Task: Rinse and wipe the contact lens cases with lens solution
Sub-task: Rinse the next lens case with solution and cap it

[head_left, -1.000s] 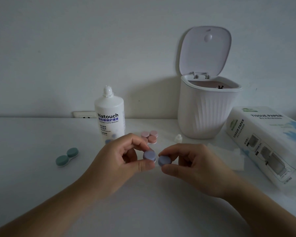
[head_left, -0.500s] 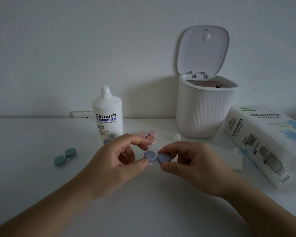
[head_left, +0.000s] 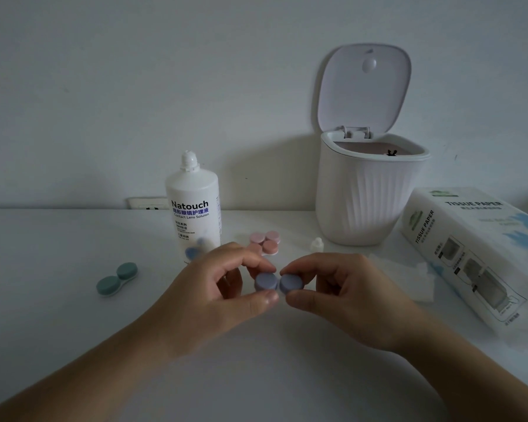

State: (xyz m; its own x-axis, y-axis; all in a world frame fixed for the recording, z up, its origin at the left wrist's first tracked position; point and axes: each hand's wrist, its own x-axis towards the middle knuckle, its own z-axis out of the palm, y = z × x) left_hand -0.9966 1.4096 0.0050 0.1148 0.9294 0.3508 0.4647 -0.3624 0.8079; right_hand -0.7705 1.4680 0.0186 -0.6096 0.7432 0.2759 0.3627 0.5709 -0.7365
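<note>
**Both hands on the lavender case**

Above the white table's [head_left: 58, 345] middle, the left hand [head_left: 214, 296] and right hand [head_left: 345, 296] each pinch one round cap of the lavender plastic contact lens case [head_left: 278, 283]. The white lens solution bottle [head_left: 192, 208] stands toward the far edge.

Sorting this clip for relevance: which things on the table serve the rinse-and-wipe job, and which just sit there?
Job:
purple lens case, pinched by both hands
green lens case
pink lens cases
solution bottle
small white cap
loose tissue
tissue pack
open bin

Lying about:
wall socket
</note>
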